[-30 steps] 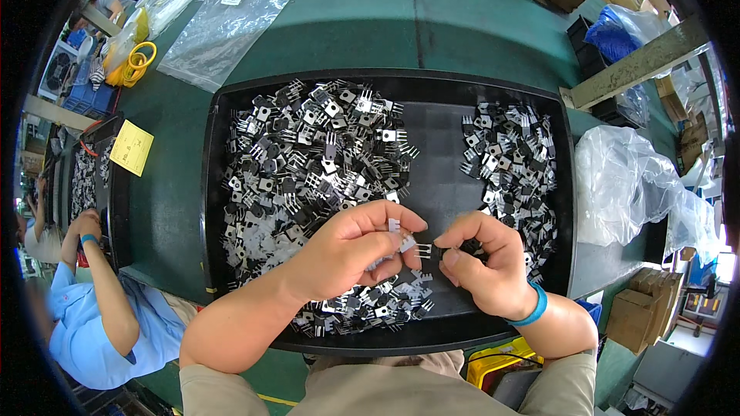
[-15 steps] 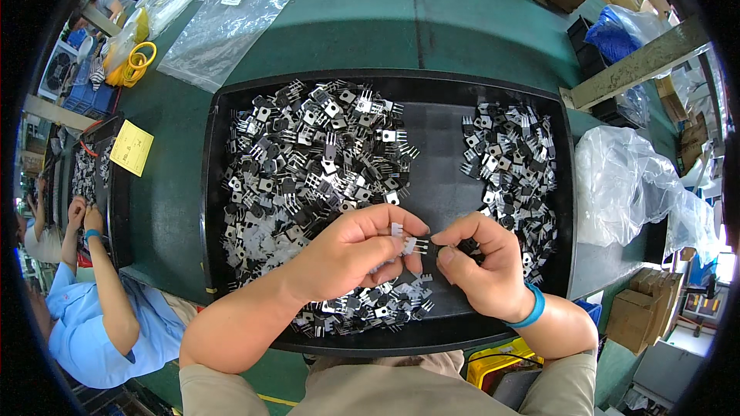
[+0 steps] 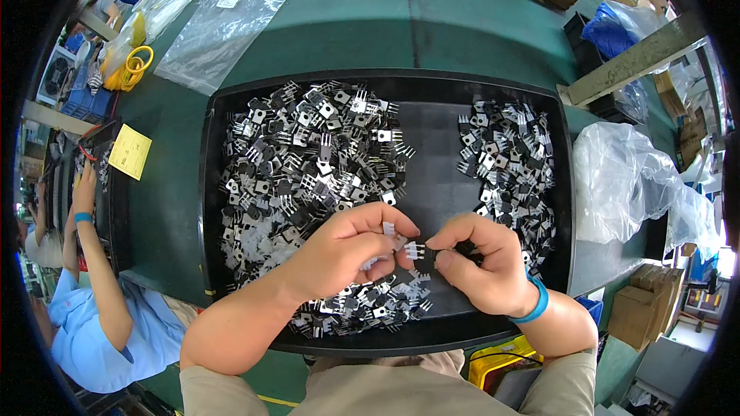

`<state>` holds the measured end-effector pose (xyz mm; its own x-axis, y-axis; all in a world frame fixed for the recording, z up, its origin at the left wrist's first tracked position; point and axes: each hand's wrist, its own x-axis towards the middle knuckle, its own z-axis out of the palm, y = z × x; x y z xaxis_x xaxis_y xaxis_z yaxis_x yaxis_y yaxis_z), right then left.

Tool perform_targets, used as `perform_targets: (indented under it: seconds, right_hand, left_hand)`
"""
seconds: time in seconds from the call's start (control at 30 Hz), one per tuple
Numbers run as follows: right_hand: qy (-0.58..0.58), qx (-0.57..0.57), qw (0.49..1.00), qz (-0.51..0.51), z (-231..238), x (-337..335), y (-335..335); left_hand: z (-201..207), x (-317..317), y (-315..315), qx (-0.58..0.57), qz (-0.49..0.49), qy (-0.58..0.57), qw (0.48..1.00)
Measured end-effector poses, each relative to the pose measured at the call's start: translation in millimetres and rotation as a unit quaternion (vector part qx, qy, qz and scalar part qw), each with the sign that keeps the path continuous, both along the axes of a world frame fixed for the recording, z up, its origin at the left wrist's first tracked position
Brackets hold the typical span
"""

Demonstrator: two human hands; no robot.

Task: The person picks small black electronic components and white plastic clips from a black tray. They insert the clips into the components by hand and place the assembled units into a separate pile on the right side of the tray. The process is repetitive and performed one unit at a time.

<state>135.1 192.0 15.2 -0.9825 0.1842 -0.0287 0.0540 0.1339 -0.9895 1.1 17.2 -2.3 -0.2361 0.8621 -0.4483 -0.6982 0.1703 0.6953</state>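
A black tray (image 3: 432, 86) lies before me, holding loose three-legged transistors. My left hand (image 3: 343, 250) is closed, with small white comb-shaped plastic pieces (image 3: 388, 229) held among its fingers. Between thumb and forefinger, my right hand (image 3: 482, 262) pinches a transistor (image 3: 431, 253), its black body mostly hidden by the fingertips. The legs point toward my left hand, and a white comb-shaped piece (image 3: 415, 251) sits around them. Left fingertips are close to that piece; whether they touch it I cannot tell. Below my hands lie transistors with white pieces (image 3: 416, 290).
A large transistor heap (image 3: 308, 146) fills the tray's left, with loose white pieces (image 3: 258, 243) near it; a smaller heap (image 3: 512, 154) lies right. Plastic bags (image 3: 617, 185) flank the tray. At left, a co-worker in a blue shirt (image 3: 116, 331) reaches beside a yellow note (image 3: 129, 152).
My hands have come slightly closer together. The white piece around the legs now shows beside my right fingertips, clear of my left thumb. The co-worker's arm has reached farther forward.
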Motion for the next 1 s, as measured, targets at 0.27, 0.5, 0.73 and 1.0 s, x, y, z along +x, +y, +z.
perform_targets:
  seconds: [0.27,0.5,0.73,1.0]
  right_hand:
    - [0.030,0.021,0.999,0.036,-2.4,-1.9,3.4]
    - [0.009,0.020,1.000,0.019,0.4,-1.6,-0.6]
    - [-0.042,-0.004,0.999,0.019,-4.2,-2.2,-6.6]
    - [-0.098,-0.085,0.990,0.062,-12.6,-4.9,-2.8]
  left_hand:
    - [3.5,0.8,-1.3,0.007,-0.001,0.033,0.999]
    - [4.7,-0.1,-4.0,-0.001,-0.002,0.039,0.999]
    - [-1.7,3.0,-4.8,-0.026,-0.039,0.123,0.991]
    - [2.5,5.3,-2.0,-0.025,-0.065,0.141,0.988]
